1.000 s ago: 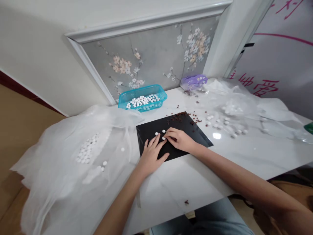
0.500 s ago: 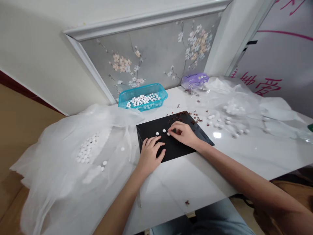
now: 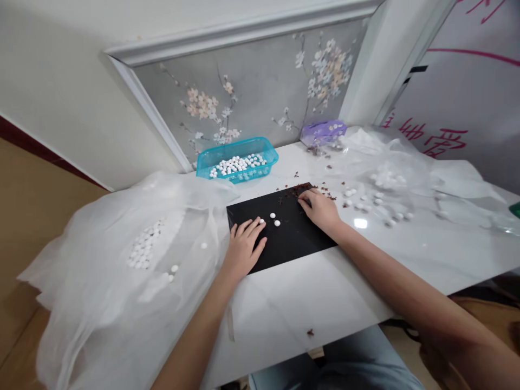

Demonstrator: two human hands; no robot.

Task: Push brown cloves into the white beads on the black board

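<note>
Left hand (image 3: pixel 244 248) is resting on the black sheet (image 3: pixel 292 244), fingers spread wide, just beside white beads (image 3: pixel 277 222); right hand (image 3: pixel 320 210) is curling its fingers narrow at dark flakes (image 3: pixel 300 190), any hold unclear; blue tray (image 3: pixel 244 173) is sitting farther along the table (image 3: pixel 300 309).

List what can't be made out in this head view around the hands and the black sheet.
Head view:
- right hand: its fingers hide what they touch among the dark crumbs.
- dark crumbs: too small to identify.
- white pellets: the plastic film blurs them; on or under it is unclear.
- green object: cut off by the right edge.
</note>
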